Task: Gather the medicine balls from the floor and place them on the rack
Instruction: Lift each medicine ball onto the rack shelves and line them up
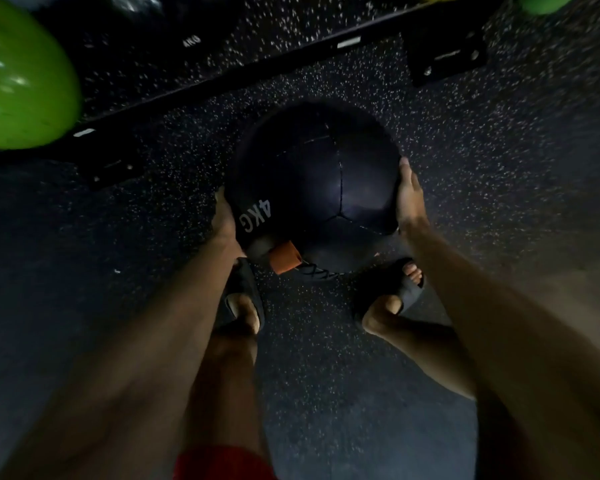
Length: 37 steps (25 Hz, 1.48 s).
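A large black medicine ball (312, 181) marked "4KG", with an orange tag and lacing on its near side, sits between my two hands just ahead of my feet. My left hand (224, 220) presses its palm against the ball's left side, and its fingers are hidden behind the ball. My right hand (409, 195) lies flat against the right side with the thumb pointing forward. I cannot tell whether the ball rests on the floor or is lifted. A black rack bar (222, 81) runs diagonally across the floor beyond the ball.
A big green ball (21, 81) sits at the far left by the rack bar. Another green ball (544, 1) shows at the top right. A black rack foot plate (444, 57) lies to the right. My sandalled feet (392, 292) stand on speckled rubber floor (499, 168).
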Each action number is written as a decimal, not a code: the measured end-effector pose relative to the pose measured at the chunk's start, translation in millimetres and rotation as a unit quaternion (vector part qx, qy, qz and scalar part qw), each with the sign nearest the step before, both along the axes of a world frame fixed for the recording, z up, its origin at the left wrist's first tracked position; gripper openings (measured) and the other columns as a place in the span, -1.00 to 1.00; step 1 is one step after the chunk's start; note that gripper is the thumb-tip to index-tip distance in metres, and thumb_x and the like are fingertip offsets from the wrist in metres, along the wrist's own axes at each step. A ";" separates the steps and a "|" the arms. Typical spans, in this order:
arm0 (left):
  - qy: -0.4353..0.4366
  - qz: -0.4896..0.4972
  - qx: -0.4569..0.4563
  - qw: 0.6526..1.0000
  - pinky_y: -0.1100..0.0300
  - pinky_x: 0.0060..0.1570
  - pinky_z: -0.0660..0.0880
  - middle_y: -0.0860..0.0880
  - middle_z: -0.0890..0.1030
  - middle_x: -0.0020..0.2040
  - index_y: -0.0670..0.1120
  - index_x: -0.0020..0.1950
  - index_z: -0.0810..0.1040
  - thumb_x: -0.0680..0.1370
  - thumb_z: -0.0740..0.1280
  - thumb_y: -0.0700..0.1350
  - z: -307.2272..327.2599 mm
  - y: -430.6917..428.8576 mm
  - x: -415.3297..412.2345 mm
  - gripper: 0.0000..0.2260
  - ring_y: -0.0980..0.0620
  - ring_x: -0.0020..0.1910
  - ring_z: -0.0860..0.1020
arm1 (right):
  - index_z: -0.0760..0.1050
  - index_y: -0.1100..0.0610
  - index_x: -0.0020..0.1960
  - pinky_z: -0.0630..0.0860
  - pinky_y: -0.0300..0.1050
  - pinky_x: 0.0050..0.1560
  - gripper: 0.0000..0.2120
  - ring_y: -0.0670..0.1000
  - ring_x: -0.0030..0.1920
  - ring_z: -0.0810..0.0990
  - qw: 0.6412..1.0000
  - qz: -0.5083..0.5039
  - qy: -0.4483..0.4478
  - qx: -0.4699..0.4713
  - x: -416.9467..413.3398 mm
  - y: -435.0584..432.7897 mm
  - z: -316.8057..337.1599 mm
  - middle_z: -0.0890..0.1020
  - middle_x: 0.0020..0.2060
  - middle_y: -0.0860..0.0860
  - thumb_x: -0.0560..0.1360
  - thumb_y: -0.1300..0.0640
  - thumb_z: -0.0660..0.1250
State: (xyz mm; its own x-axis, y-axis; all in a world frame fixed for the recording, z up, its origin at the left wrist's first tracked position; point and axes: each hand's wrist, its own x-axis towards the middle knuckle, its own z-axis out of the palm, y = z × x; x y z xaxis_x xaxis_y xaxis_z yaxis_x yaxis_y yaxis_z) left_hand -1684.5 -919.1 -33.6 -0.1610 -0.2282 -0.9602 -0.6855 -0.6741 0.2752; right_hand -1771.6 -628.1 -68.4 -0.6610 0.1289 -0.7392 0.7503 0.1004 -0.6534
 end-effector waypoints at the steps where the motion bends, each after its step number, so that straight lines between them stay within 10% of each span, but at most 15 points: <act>1: 0.006 0.001 0.004 1.000 -0.17 0.23 0.49 -0.21 0.56 0.29 -0.09 0.42 0.47 0.55 0.01 0.42 35.5 10.3 6.6 -0.28 -0.22 0.23 0.55 | 0.36 -0.06 0.51 0.34 0.07 0.47 -0.38 0.08 0.42 0.42 1.000 0.005 0.001 -0.004 7.9 6.7 29.2 0.45 0.44 0.01 0.57 -0.36 0.09; 12: 0.111 0.043 -0.123 0.985 -0.22 0.13 0.57 -0.17 0.66 0.19 -0.03 0.22 0.67 0.23 0.36 0.40 392.2 8.1 70.6 -0.28 -0.20 0.12 0.65 | 0.34 -0.01 0.53 0.33 0.10 0.47 -0.28 0.09 0.44 0.41 0.989 0.059 0.121 -0.066 42.2 14.7 395.6 0.43 0.47 0.02 0.52 -0.41 0.10; 16: 0.208 0.039 -0.171 0.962 -0.10 0.07 0.62 -0.14 0.69 0.12 -0.04 0.20 0.68 0.44 0.27 0.34 518.6 26.7 100.3 -0.43 -0.16 0.08 0.66 | 0.43 0.00 0.46 0.43 -0.02 0.36 -0.27 0.02 0.32 0.52 0.970 0.062 0.209 -0.109 59.7 3.2 489.0 0.56 0.33 -0.07 0.49 -0.45 0.14; 20: 0.275 0.040 -0.192 0.941 0.08 -0.30 0.63 -0.11 0.72 -0.03 -0.04 0.07 0.70 0.43 0.26 0.32 608.7 29.2 151.7 -0.49 -0.12 -0.14 0.68 | 0.42 0.07 0.47 0.44 -0.07 0.34 -0.32 -0.02 0.32 0.52 0.932 0.095 0.318 -0.145 90.0 1.6 586.8 0.57 0.32 -0.05 0.56 -0.37 0.10; 37: 0.581 0.065 -0.309 0.750 0.04 -0.09 0.60 -0.14 0.73 -0.07 -0.05 0.02 0.70 0.52 0.18 0.37 960.4 79.2 252.5 -0.45 -0.10 -0.08 0.66 | 0.24 -0.03 0.57 0.25 -0.02 0.50 -0.21 -0.06 0.42 0.38 0.744 0.108 0.634 -0.182 194.8 46.3 982.4 0.40 0.47 -0.08 0.51 -0.49 -0.01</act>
State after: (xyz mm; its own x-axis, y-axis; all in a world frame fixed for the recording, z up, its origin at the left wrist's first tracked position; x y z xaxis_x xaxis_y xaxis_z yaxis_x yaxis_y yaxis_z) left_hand -1432.0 -839.9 926.9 -0.7458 -0.6576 0.1066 0.3191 -0.2122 0.9237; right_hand -1576.8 -581.9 913.9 -0.8334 -0.1378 0.5352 -0.4991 -0.2282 -0.8360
